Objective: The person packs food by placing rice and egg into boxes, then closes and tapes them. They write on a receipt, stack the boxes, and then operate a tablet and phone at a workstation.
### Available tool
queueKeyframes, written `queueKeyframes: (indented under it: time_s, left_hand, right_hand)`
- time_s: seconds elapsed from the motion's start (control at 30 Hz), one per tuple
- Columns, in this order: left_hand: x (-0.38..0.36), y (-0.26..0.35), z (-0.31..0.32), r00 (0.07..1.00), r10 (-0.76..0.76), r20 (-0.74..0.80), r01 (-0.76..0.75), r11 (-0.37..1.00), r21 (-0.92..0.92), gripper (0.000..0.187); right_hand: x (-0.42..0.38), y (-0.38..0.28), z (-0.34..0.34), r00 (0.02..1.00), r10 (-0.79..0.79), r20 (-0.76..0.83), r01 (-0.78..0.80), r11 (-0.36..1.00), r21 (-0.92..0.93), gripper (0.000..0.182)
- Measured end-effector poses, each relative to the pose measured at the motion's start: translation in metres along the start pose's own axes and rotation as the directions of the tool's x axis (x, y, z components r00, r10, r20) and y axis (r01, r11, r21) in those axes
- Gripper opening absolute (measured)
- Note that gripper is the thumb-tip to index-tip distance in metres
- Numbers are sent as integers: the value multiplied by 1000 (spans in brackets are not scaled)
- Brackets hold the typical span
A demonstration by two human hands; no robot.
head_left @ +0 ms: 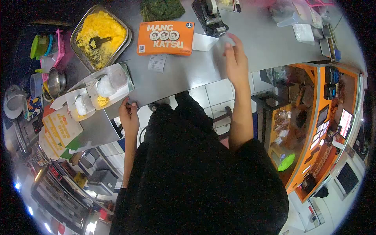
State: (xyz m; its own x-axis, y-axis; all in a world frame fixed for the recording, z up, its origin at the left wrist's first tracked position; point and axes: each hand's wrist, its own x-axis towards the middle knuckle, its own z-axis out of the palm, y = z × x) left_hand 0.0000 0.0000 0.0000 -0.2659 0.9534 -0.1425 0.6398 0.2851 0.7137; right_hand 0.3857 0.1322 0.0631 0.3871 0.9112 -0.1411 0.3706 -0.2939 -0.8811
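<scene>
My right hand point(237, 62) is over the steel table with its fingers stretched out and apart. Just left of it, a black tape dispenser point(209, 23) stands near a white paper flap point(204, 42). The flap sticks out from the right side of an orange box point(165, 38) printed "MANG KATSU". A small printed receipt point(157, 63) lies below the box. My left hand point(129, 117) touches the table's front edge, thumb and fingers apart, nothing seen in it. Beside it is an open paper food box point(111, 84) holding wrapped white items and yellow food.
A metal tray point(127, 41) of yellow food with a dark scoop point(100, 41) stands at the back left. Metal bowls point(56, 82) and a printed paper bag point(62, 131) are further left. Plastic bags and containers point(303, 33) sit at the right end. An orange cabinet point(313, 129) stands on the right.
</scene>
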Motion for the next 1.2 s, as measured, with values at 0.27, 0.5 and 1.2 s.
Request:
queueKeyframes:
  time_s: [0.27, 0.5, 1.2]
  left_hand:
    - [-4, 3, 0, 999, 11, -37, -11, 1000, -5, 38]
    - [-5, -9, 2, 998, -30, -63, 25, 997, -77, 35]
    - [3, -5, 0, 998, 2, -68, -5, 999, -39, 29]
  right_hand:
    - [28, -11, 32, 937, 41, 348, 93, 928, -361, 70]
    - [20, 33, -20, 896, 205, 394, -107, 961, -254, 59]
    - [-37, 107, -31, 984, -156, 92, 167, 978, -125, 34]
